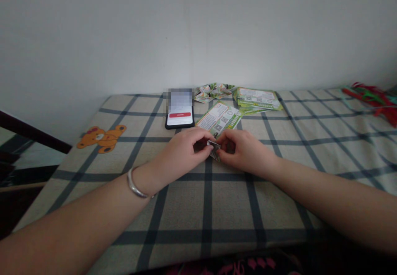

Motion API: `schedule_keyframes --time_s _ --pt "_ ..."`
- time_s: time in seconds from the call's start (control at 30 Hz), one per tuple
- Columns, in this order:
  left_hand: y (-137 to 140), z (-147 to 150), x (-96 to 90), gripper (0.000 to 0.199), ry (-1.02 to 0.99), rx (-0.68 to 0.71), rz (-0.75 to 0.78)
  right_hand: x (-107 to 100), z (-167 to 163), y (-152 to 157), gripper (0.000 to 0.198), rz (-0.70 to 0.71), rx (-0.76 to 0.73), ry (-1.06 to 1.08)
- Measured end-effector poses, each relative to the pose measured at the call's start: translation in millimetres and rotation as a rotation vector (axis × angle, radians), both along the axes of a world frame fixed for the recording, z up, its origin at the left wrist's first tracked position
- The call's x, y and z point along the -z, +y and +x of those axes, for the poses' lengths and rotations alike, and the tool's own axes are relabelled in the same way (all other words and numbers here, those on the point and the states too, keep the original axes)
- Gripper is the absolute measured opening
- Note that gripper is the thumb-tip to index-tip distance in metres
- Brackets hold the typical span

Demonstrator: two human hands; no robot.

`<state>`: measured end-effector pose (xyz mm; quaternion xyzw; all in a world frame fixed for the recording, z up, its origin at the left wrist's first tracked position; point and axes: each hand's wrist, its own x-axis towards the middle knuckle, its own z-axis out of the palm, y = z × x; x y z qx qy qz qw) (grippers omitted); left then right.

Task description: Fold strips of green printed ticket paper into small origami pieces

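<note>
Between my two hands is a small folded piece of paper (214, 151), mostly covered by the fingers. My left hand (189, 144), with a silver bangle (135, 184) on its wrist, pinches the paper's left side. The right side is gripped between thumb and fingers of my right hand (240, 149). Just beyond the fingertips, a green and white printed card (221, 118) lies flat on the checked tablecloth (186, 209). Farther back sit several folded paper pieces (214, 91) with a similar green print.
A smartphone (180, 120) with a lit screen lies left of the card. To the right is a stack of printed cards (259, 98). A bear-shaped sticker or cutout (101, 138) is at the left, red and green strands (375, 99) at the far right. The wall (198, 31) borders the table's back.
</note>
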<state>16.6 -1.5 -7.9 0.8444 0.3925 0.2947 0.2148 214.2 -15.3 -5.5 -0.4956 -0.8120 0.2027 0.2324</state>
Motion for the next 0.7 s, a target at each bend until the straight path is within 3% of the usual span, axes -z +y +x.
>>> schedule_keyframes --time_s 0.5,0.7 --pt "-5.0 3.2 4.7 0.004 -0.045 -0.012 0.019 -1.9 -4.4 -0.2 0.006 0.064 0.056 -0.034" --pt "-4.1 2.5 3.2 0.004 -0.077 -0.018 -0.048 -0.6 -0.7 1.5 0.005 0.128 0.024 -0.066"
